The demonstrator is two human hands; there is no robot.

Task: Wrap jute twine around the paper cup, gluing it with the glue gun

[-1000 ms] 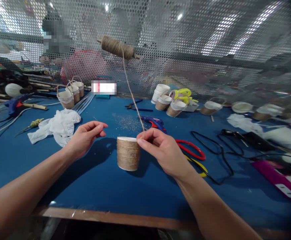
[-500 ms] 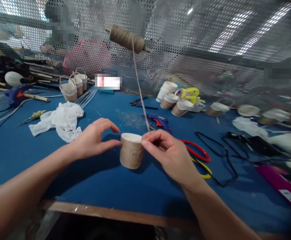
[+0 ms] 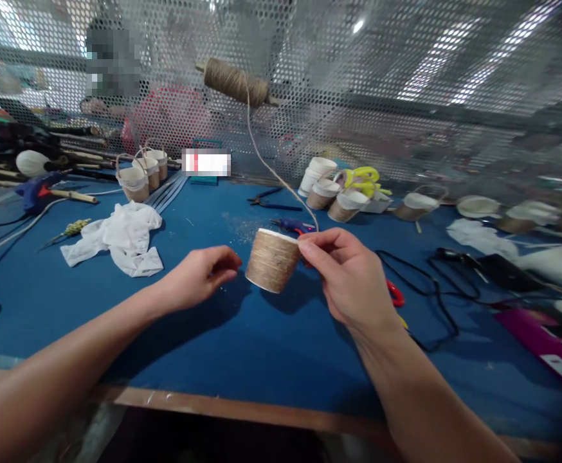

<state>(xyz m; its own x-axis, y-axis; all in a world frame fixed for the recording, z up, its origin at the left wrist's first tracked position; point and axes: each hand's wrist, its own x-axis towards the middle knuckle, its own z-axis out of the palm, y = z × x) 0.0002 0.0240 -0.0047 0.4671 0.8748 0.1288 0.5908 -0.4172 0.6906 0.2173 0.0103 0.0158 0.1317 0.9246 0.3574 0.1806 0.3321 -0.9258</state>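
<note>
A paper cup wrapped in brown twine hangs tilted a little above the blue tabletop, its white rim up. My right hand pinches it at the right side of the rim, thumb in front. From those fingers a strand of twine runs slackly up to a twine spool on a rod at the mesh. To the left of the cup is my left hand, fingers curled with a gap to the thumb, holding nothing and apart from the cup. Behind the cup lies a blue glue gun, partly hidden.
Pliers lie farther back. On the left are a crumpled white cloth, another glue gun and handled cups. More wrapped cups, a black cable, red-handled scissors and a purple power strip are on the right.
My right hand has lifted the cup up and to the right, tilting it. The left hand has come away from the cup, fingers curling in. The twine strand has gone slack.
</note>
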